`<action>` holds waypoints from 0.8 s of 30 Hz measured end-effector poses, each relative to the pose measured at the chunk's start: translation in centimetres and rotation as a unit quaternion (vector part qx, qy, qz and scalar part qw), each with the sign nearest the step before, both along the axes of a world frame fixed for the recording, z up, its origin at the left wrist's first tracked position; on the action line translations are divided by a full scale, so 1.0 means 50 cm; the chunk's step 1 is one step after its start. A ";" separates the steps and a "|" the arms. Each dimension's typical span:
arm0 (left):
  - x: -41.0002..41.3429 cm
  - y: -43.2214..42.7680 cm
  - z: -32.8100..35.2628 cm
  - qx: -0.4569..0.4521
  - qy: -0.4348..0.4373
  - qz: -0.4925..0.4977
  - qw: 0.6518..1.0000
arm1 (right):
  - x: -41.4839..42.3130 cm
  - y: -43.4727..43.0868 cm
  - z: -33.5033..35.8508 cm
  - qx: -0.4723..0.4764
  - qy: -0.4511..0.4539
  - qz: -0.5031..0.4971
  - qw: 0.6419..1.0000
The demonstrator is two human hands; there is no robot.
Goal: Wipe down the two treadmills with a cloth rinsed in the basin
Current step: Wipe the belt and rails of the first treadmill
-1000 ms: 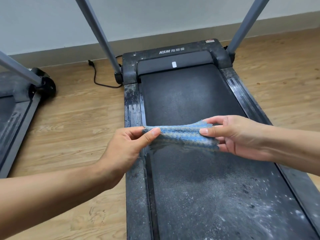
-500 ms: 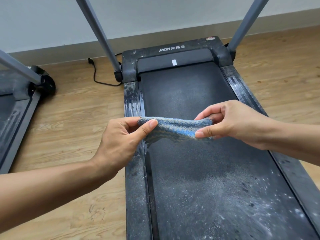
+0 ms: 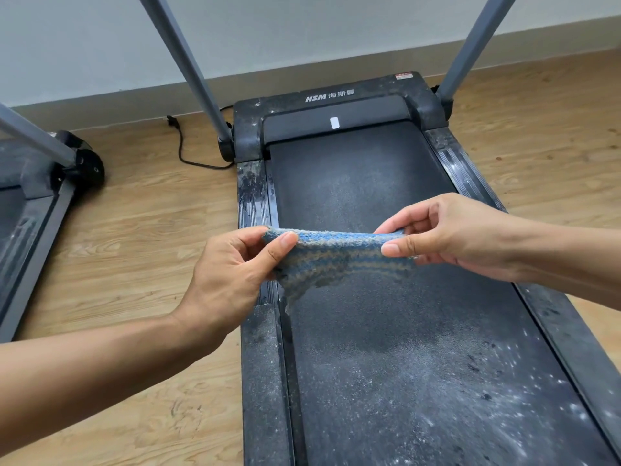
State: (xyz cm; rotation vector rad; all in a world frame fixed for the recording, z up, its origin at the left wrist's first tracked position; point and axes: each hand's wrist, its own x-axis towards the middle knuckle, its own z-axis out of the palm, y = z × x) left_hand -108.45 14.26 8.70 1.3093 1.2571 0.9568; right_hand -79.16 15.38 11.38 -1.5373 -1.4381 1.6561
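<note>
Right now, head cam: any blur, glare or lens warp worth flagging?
Head view: cloth, left hand and right hand sharp, no motion blur; light soft and even, no glare on the belt; posts splay outward, likely wide-angle warp.

Left hand [image 3: 228, 280], right hand [image 3: 450, 237] pinch cloth [image 3: 336, 257] above dusty treadmill [image 3: 420, 381].

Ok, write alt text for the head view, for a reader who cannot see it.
A left hand and a right hand pinch a blue striped cloth stretched between them above a dusty black treadmill. A second treadmill shows at left on a wooden floor.
</note>
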 end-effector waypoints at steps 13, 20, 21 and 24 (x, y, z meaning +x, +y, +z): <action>0.017 0.017 0.006 -0.088 -0.081 -0.036 0.992 | -0.004 0.008 0.006 -0.026 0.123 -0.031 0.992; 0.026 0.017 -0.002 -0.090 -0.077 0.000 0.993 | -0.012 0.001 -0.007 -0.020 0.130 -0.044 0.990; 0.026 0.017 -0.003 -0.083 -0.071 0.005 0.994 | -0.012 0.001 -0.009 -0.014 0.132 -0.043 0.990; 0.026 0.017 -0.001 -0.054 -0.047 0.016 0.997 | -0.013 0.004 -0.013 0.014 0.116 -0.043 0.992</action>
